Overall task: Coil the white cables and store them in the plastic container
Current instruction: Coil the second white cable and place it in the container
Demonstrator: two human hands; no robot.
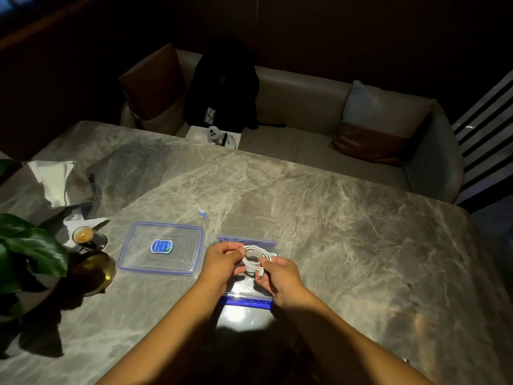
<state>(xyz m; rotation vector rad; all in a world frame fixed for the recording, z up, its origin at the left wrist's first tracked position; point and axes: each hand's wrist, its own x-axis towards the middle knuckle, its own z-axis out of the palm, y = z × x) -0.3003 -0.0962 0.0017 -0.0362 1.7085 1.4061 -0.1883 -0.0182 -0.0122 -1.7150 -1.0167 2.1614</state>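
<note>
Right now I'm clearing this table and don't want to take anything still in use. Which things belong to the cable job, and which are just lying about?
In use:
white cable, held coiled by the left hand and right hand
plastic container, under the hands
container lid, beside it

Lying about:
glass cup
leafy plant
white tissue
gold dish

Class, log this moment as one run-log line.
stage: coiling | left hand: holds cable coil | right hand: pinches cable end | container: open, under hands | lid: left of container
</note>
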